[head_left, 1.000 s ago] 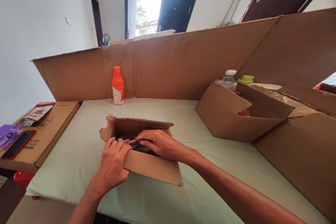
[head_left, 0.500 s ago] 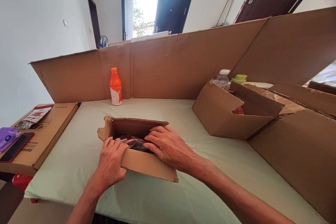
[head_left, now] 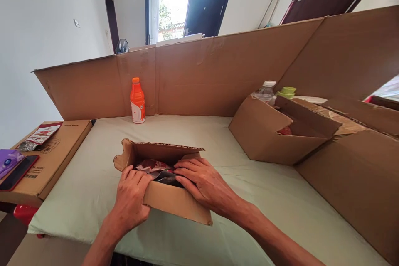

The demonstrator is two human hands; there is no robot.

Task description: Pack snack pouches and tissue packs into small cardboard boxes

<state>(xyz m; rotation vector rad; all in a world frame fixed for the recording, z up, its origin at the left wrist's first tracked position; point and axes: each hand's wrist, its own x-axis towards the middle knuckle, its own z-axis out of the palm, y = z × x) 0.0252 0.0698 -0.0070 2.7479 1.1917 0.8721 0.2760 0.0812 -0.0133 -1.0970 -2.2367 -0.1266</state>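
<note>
A small open cardboard box (head_left: 176,201) sits in front of me on the table, its flaps spread. Printed packets, reddish and dark grey, (head_left: 162,172) lie inside. My left hand (head_left: 132,191) is closed round the box's near left edge, fingers bent over the rim and thumb outside. At the right end, my right hand (head_left: 202,181) reaches over the side, with its fingers stretched out and laid on the packets. Its fingertips are partly down in the box, so what they touch there is partly hidden.
An orange bottle (head_left: 137,102) stands by the cardboard screen (head_left: 199,79). Larger open boxes (head_left: 277,145) are on the right, with a clear bottle (head_left: 268,89) behind. At left, a flat carton (head_left: 67,145) carries a packet, a purple pack and a phone.
My right hand has shifted slightly right and down, and more of the packets shows. The box's near flap sits a little lower. My left hand keeps its hold.
</note>
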